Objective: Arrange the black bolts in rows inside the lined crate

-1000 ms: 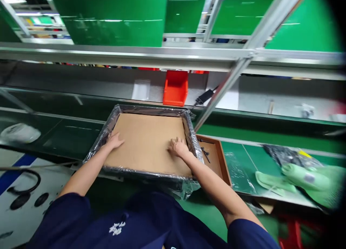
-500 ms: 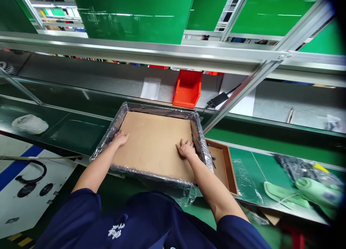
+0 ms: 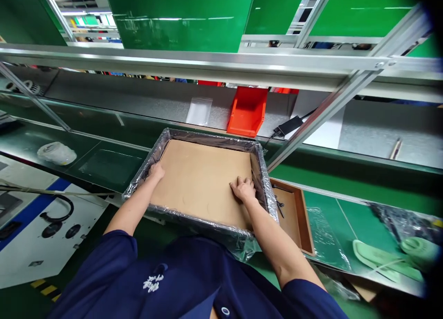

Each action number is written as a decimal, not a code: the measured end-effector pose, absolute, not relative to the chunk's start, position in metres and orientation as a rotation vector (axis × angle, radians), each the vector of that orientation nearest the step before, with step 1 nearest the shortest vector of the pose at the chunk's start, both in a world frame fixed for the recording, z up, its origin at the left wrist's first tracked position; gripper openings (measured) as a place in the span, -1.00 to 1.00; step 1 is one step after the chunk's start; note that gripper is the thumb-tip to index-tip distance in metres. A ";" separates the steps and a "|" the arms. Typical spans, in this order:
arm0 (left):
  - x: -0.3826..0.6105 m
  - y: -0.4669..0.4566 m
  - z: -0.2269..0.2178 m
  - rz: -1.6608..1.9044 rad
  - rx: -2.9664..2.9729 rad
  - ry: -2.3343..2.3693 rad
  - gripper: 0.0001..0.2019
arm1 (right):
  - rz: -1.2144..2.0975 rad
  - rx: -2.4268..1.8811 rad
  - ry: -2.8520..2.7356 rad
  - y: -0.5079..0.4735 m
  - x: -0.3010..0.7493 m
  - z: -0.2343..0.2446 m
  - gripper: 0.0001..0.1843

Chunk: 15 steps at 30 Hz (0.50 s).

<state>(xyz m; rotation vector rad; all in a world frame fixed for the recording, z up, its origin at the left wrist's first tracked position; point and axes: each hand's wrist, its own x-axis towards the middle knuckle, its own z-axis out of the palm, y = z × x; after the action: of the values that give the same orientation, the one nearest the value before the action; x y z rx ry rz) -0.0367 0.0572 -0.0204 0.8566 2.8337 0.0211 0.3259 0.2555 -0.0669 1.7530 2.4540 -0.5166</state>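
Observation:
A flat brown cardboard sheet [image 3: 200, 180] lies inside a shallow box [image 3: 265, 189] lined with clear plastic film, the film folded over the rim. My left hand [image 3: 157, 172] is at the sheet's left edge, against the film-covered wall. Its fingers are bent downward and their tips are hidden, so I cannot tell whether they grip. Near the right edge, my right hand [image 3: 244, 189] rests palm down on the cardboard, fingers spread, holding nothing.
A brown tray [image 3: 306, 222] with small black parts sits right of the box. Behind are a red bin [image 3: 247, 111], a clear bag [image 3: 199, 111] and a black adapter [image 3: 290, 125]. Green plastic parts [image 3: 384, 259] lie far right. A metal post [image 3: 321, 111] slants behind the box.
The whole view has shifted, so the box and bench appear a little further right. My left hand's fingers look more tucked in at the edge. My right hand stays on the sheet.

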 end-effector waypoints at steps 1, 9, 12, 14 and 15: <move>-0.034 0.057 -0.018 -0.005 0.886 2.832 -0.67 | -0.537 1.804 2.463 0.255 0.325 -0.065 -0.35; -0.010 0.079 0.002 -0.302 1.147 2.740 -0.64 | -0.837 2.173 2.346 0.262 0.324 -0.049 -0.52; -0.006 0.081 0.007 -0.354 1.161 2.704 -0.64 | -0.876 2.174 2.336 0.266 0.329 -0.040 -0.53; -0.005 0.076 0.008 -0.359 1.110 2.691 -0.64 | -0.853 2.122 2.356 0.267 0.332 -0.036 -0.53; -0.004 0.073 0.008 -0.350 1.076 2.687 -0.65 | -0.835 2.096 2.351 0.267 0.334 -0.035 -0.53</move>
<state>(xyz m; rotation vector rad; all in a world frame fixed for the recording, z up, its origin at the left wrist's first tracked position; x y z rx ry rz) -0.0045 0.0725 0.0083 1.0762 2.6866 -0.3496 0.3335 0.2674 -0.0353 2.0956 2.3513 -0.8354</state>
